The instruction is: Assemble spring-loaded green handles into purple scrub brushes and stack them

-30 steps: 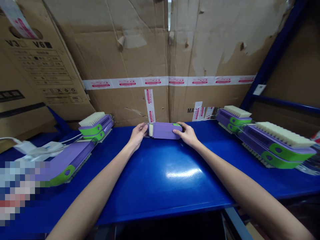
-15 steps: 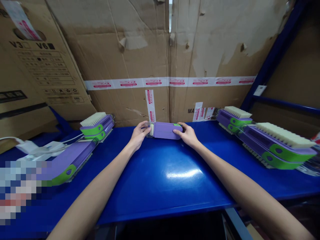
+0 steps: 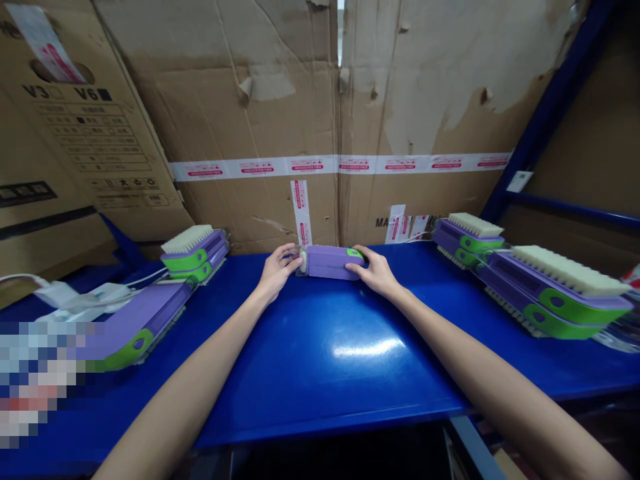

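At the far middle of the blue shelf [image 3: 300,373], both hands hold a purple brush [image 3: 331,263] lengthwise from side to side. Its long flat purple side faces me, and a green tip shows at the right end. My left hand [image 3: 276,275] is closed on the left end, where clear plastic and a pale cream part show between thumb and fingers. My right hand [image 3: 376,271] grips the green end, its thumb pressed on the purple side and its fingers behind. The brush's underside is hidden.
Purple-green brushes with cream bristles lie at right, one pair [image 3: 555,287] nearer and another pair [image 3: 467,240] behind. More brushes [image 3: 190,253] lie at left beside a white power strip [image 3: 85,300]. Cardboard [image 3: 280,120] walls the back; a blue post [image 3: 550,100] rises at right.
The brush has rolled slightly in my hands, so more of its green tip and upper edge shows. Both hands stay nearly in place.
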A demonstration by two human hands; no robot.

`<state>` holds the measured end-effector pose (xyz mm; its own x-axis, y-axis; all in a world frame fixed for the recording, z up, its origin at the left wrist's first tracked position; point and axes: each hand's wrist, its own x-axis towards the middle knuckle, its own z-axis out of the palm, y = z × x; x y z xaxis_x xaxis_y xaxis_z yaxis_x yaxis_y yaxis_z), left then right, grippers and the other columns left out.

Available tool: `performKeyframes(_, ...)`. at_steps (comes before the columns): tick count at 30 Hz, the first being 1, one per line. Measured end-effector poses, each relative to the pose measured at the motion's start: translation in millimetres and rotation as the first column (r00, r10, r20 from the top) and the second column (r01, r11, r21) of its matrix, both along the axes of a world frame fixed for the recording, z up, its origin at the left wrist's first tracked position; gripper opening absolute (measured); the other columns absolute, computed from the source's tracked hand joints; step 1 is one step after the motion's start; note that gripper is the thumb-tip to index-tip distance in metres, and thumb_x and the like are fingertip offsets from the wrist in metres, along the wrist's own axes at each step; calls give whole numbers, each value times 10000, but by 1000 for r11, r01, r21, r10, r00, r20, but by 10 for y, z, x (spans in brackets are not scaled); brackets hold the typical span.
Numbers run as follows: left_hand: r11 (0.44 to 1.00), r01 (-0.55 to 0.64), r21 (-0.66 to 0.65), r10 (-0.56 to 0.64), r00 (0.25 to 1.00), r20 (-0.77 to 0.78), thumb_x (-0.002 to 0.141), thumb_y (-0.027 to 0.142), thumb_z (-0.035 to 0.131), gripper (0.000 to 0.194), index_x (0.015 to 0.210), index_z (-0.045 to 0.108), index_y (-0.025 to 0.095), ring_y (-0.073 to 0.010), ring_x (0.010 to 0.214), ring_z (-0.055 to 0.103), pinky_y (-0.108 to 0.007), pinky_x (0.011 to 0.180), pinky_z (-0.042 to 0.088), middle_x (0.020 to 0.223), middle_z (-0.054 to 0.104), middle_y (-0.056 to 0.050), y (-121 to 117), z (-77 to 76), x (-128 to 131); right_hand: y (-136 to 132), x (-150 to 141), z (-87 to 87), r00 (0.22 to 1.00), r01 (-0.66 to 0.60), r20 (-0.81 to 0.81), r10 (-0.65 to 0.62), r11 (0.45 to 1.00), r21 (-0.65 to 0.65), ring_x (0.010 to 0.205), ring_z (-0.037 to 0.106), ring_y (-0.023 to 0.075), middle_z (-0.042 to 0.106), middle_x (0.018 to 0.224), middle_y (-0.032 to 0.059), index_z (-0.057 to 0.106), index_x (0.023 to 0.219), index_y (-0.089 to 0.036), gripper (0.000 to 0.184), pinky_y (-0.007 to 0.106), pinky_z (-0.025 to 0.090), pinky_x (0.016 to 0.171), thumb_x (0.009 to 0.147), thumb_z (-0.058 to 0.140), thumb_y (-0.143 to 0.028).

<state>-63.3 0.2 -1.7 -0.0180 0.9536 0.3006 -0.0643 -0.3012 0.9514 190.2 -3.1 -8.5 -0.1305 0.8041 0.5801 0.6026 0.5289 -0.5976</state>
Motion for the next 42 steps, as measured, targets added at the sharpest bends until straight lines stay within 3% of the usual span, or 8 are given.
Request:
performKeyframes(10,999,36,17,-35,998,-61,579,318,785,635,1135,534,144,-227,1040,601,-435,977,432,1152,611,-134,8,-20,1,30,2,-27,1000,-7,17,6,1000,19,1035,627,247,667,1139,100,602,1169,-173,452,378,471,926,759,667,-352)
performKeyframes(14,998,66,23,-61,986,-155,559,309,800,723,1180,457,170,-231,1023,611,-436,946,450,1136,614,-135,11,-68,34,14,-7,-28,1000,9,17,-10,1000,18,1047,622,247,662,1148,112,599,1177,-155,464,369,464,938,760,669,-345)
performKeyframes(16,999,17,34,-8,966,-259,516,303,830,803,1195,416,196,-234,993,620,-437,919,462,1105,621,-118,-13,-79,68,3,-24,-28,1000,9,30,-10,1000,27,1046,621,247,662,1147,104,596,1184,-171,467,372,463,939,759,669,-351)
performKeyframes(19,979,-181,95,204,877,-435,487,383,851,817,1161,420,217,-264,982,616,-462,920,443,1066,627,-104,-71,-74,113,-18,-65,-24,997,-1,80,-3,999,49,1034,618,257,661,1125,107,587,1201,-180,491,386,466,928,757,673,-371)
performKeyframes(22,947,-291,138,321,808,-494,494,448,840,773,1122,452,220,-287,964,617,-468,907,437,1019,640,-97,-100,-73,123,-38,-96,-18,992,7,122,-14,998,60,999,623,261,663,1083,114,582,1208,-174,506,387,470,906,755,679,-378)
performKeyframes(28,976,-167,139,208,904,-373,501,363,852,723,1106,483,219,-242,879,650,-398,862,473,954,670,-75,-15,-150,80,-43,-80,-12,992,20,122,-26,999,49,987,629,256,670,1068,96,582,1203,-201,486,381,477,890,759,676,-375)
performKeyframes(38,953,-194,231,289,807,-515,603,364,791,629,1070,397,212,-244,930,634,-373,822,480,1010,634,-83,-71,-81,123,-25,-78,-22,995,-15,99,6,996,88,1025,601,249,628,1108,107,556,1178,-187,473,398,465,931,748,689,-331)
performKeyframes(42,945,-170,281,305,767,-564,636,332,773,576,1026,363,223,-263,958,632,-379,824,475,1025,625,-87,-100,-43,126,-17,-61,-31,1000,-30,-6,30,995,93,1091,563,256,541,1209,111,503,1215,-209,618,412,470,942,674,742,-387)
